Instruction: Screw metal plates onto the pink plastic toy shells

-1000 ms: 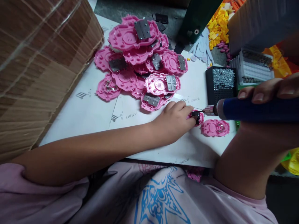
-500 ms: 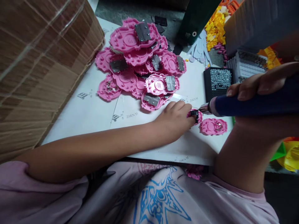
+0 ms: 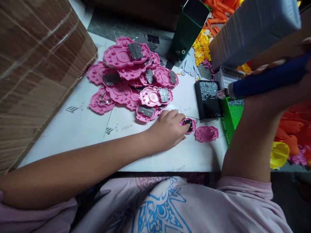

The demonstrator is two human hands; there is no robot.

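My left hand (image 3: 171, 129) rests on the white tabletop, its fingers closed on the end of a pink plastic shell (image 3: 193, 125) with a black cover plate (image 3: 187, 124) on it. Another pink shell (image 3: 206, 133) with small metal contacts lies just to the right. My right hand (image 3: 289, 92) is wrapped round a blue electric screwdriver (image 3: 262, 79) held nearly level. The screwdriver's tip points left over a black tray (image 3: 210, 106) of small silver screws; whether a screw is on the bit cannot be made out.
A heap of pink shells (image 3: 123, 92), many with grey plates, lies beyond my left hand. A cardboard box (image 3: 43, 74) stands at the left. At the right are a green tray (image 3: 232, 113), a green bin (image 3: 188, 30), yellow parts (image 3: 202, 48) and a grey-white stack (image 3: 252, 32).
The screwdriver has lifted off the pink shell under my left hand and moved over to the black screw tray. My left hand keeps its hold on the shell. The view has shifted right.
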